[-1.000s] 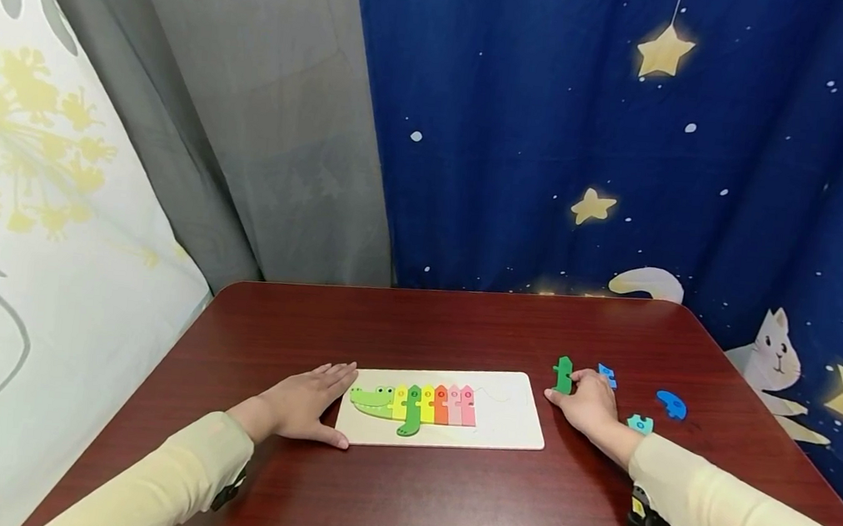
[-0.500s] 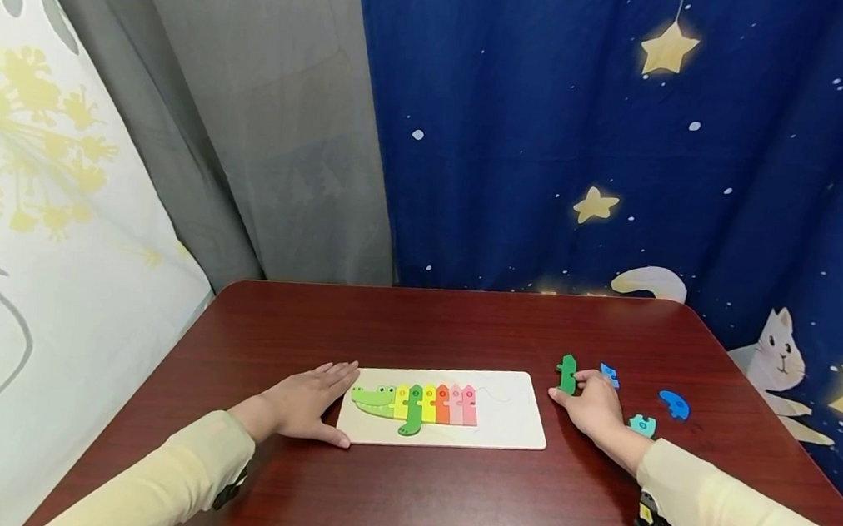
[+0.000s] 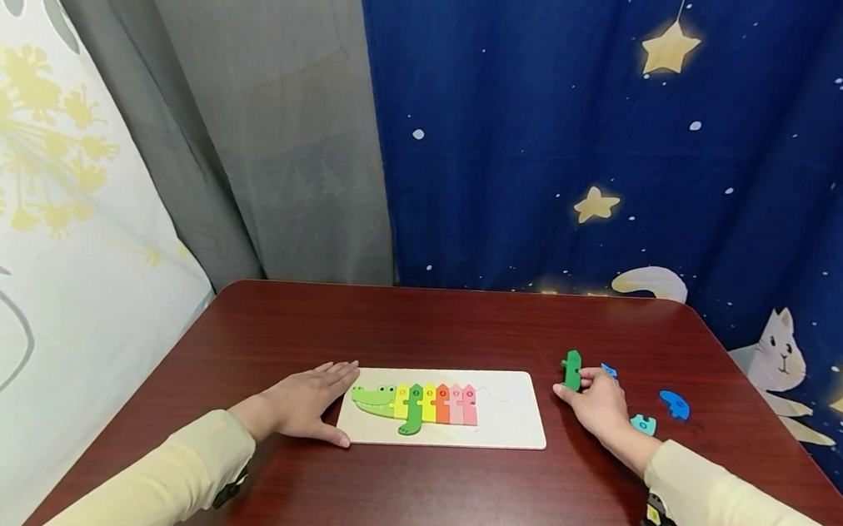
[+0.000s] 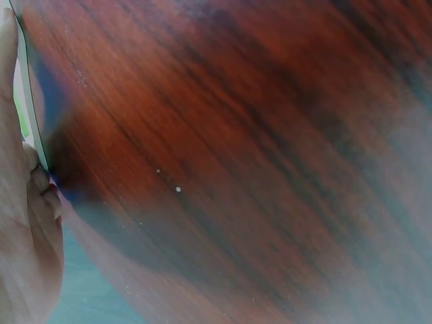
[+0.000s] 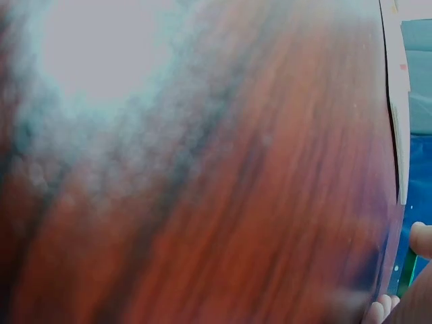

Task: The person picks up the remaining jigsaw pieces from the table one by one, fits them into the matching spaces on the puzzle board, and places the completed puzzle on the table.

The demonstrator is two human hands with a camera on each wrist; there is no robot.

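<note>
We hold the dark green, flat, notched puzzle piece (image 3: 572, 370) in our right hand (image 3: 600, 408), with thumb and fingertips pinched on its side. It is to the right of the pale, flat, wood-looking board (image 3: 514, 405), apart from it. We can't tell if it touches the shiny red-brown wooden surface (image 3: 446, 499) or is a little bit up.

We only have it by one side, so it could twist or slip out if our pinch is too soft. Then it might drop and land the wrong way round.

The small blue notched piece (image 3: 609, 370) and the small teal notched piece (image 3: 643, 424) are right near that hand. If our hand or wrist swings back, we could bump them away. The curved blue piece (image 3: 675, 405) is farther off, so it looks safer.

Our left hand (image 3: 315, 400) lies with its fingers straight at the board's left end. If it pushes, the board could slide, and the bright crocodile row (image 3: 442, 405) on it might get jiggled loose.
</note>
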